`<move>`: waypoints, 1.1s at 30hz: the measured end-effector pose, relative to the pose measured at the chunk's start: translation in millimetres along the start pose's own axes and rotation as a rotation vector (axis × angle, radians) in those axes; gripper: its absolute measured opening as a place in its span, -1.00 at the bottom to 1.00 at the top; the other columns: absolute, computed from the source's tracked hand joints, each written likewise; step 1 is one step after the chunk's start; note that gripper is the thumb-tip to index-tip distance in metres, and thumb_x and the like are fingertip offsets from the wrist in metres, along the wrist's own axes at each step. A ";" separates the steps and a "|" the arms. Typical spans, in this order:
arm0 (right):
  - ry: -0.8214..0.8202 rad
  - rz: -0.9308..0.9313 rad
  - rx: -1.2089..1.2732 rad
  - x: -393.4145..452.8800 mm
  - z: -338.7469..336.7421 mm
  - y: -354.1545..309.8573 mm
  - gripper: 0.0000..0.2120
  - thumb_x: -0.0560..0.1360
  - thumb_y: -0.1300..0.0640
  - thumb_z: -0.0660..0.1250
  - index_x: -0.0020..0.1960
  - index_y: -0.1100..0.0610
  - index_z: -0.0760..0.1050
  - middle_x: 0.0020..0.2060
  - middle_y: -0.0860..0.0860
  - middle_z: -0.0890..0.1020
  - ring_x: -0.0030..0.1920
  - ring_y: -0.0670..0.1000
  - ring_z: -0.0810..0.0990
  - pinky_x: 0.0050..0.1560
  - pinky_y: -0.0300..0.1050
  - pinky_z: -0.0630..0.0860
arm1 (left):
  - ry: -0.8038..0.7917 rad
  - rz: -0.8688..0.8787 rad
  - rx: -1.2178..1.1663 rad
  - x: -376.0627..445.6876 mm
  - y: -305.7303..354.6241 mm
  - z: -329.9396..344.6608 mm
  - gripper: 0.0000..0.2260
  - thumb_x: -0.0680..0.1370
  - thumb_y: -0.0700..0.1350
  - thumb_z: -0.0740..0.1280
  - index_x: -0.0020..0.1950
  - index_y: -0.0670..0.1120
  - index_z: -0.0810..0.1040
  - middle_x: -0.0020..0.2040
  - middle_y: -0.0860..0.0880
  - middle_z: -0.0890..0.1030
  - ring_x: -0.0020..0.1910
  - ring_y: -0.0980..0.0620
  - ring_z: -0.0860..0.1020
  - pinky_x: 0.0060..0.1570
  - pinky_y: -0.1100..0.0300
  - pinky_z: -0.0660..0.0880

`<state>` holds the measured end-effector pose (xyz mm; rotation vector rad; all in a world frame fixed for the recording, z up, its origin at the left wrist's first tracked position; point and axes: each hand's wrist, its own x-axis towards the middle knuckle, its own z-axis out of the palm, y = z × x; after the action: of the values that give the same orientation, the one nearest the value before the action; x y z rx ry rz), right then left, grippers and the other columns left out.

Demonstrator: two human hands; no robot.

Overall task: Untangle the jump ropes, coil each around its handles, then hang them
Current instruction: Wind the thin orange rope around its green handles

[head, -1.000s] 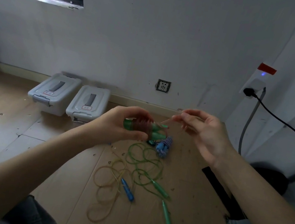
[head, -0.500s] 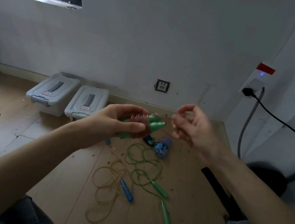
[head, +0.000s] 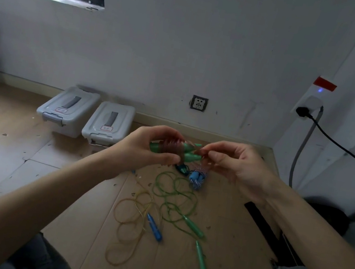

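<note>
Head view: the wooden floor (head: 14, 153) fills the near and middle field, bounded at the far side by a white wall (head: 188, 41). Two grey lidded storage boxes (head: 85, 115) stand side by side against the wall, far left. A wall socket (head: 199, 103) sits low on the wall, right of the boxes.

The left hand (head: 145, 150) is raised above the floor at centre. Its grip is closed around a pair of green handles (head: 183, 152) wound with a reddish rope; the tapered handle tips point right. The right hand (head: 235, 166) is just beside those tips, fingers curled, pinching the loose rope end; the exact contact is blurred.

On the floor below the hands lie the remaining ropes. A green rope (head: 175, 195) lies in loose loops at centre, with its two green handles (head: 198, 240) near and to the right. A yellow rope (head: 129, 227) lies in loops to its left, with a blue handle (head: 155, 228) across it. A small blue-and-white coiled rope (head: 197, 178) lies farther off, just under the right hand.
</note>
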<state>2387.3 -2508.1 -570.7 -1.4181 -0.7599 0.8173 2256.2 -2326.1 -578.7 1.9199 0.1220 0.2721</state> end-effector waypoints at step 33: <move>0.253 -0.139 -0.577 1.0 27.1 0.3 -0.79 0.39 0.29 0.44 -0.12 0.01 0.52 -0.18 -0.02 0.67 -0.15 -0.12 0.64 -0.14 -0.35 0.54 | 0.140 0.041 0.297 8.0 -13.0 13.8 -0.66 0.38 -0.08 0.46 0.11 0.04 0.49 -0.09 0.23 0.52 -0.08 0.29 0.50 -0.17 0.46 0.42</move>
<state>2364.8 -2492.9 -570.4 -1.9101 -0.9256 0.3036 2268.0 -2332.3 -594.4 2.1991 0.2273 0.4359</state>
